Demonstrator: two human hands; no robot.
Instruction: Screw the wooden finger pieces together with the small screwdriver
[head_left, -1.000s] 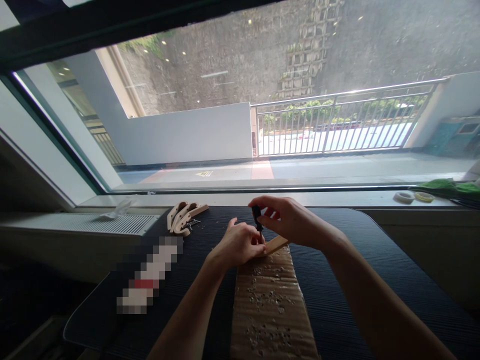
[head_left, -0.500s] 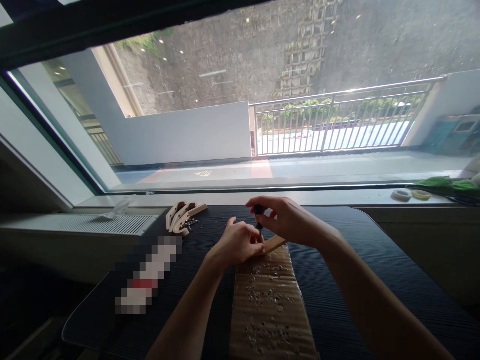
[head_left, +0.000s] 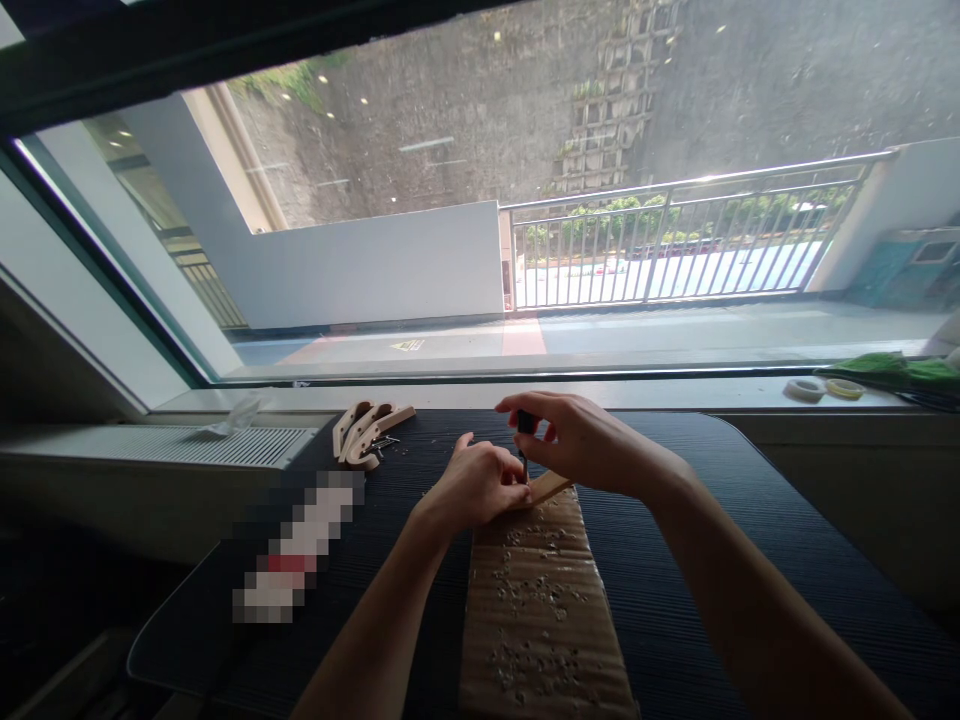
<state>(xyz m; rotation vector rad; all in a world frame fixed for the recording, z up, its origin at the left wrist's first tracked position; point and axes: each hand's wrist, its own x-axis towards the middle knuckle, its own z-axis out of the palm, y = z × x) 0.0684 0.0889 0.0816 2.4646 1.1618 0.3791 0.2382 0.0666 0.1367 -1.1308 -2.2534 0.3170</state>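
Observation:
My right hand (head_left: 559, 432) is closed around the black handle of a screwdriver (head_left: 527, 424), whose shaft points down beside my left fingers. Beneath it, my left hand (head_left: 484, 485) presses a light wooden piece (head_left: 550, 488) against the far end of a cardboard strip (head_left: 544, 610). Its thumb and fingers are closed on that piece near the screwdriver's tip; the tip itself is hidden by the fingers. Many small holes pit the cardboard, which lies lengthwise toward me on the dark table (head_left: 667, 560).
Several curved wooden pieces with holes (head_left: 367, 432) lie at the table's back left, with small screws (head_left: 386, 443) beside them. A blurred-out item (head_left: 296, 555) rests at left. Tape rolls (head_left: 804, 390) and a green cloth (head_left: 870, 370) are on the windowsill (head_left: 637, 396).
My right hand and the screwdriver have shifted slightly to the right, and the handle's tilt differs a little. My left hand keeps its hold on the wooden piece.

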